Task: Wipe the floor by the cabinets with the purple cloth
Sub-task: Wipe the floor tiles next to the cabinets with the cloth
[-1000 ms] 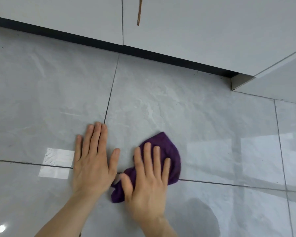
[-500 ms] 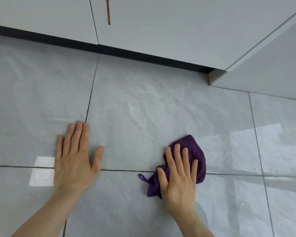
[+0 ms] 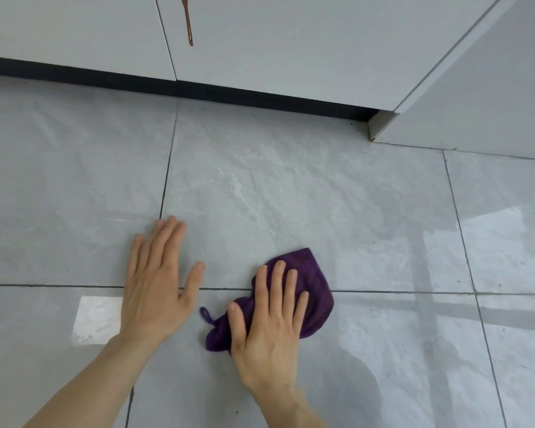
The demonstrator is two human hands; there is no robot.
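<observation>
A crumpled purple cloth lies on the grey tiled floor, across a grout line in front of the white cabinets. My right hand presses flat on it with fingers spread, covering its middle; a small loop sticks out at the cloth's left end. My left hand rests flat on the bare tile a short gap to the left, fingers apart, holding nothing.
A black plinth runs under the cabinet doors. A thin brown handle hangs on one door. A white side panel juts forward at the right, its corner meeting the floor. Glossy tiles reflect light patches.
My right hand slid the cloth right along the grout line, then back left toward my left hand. My left hand has stayed planted on the tile.
</observation>
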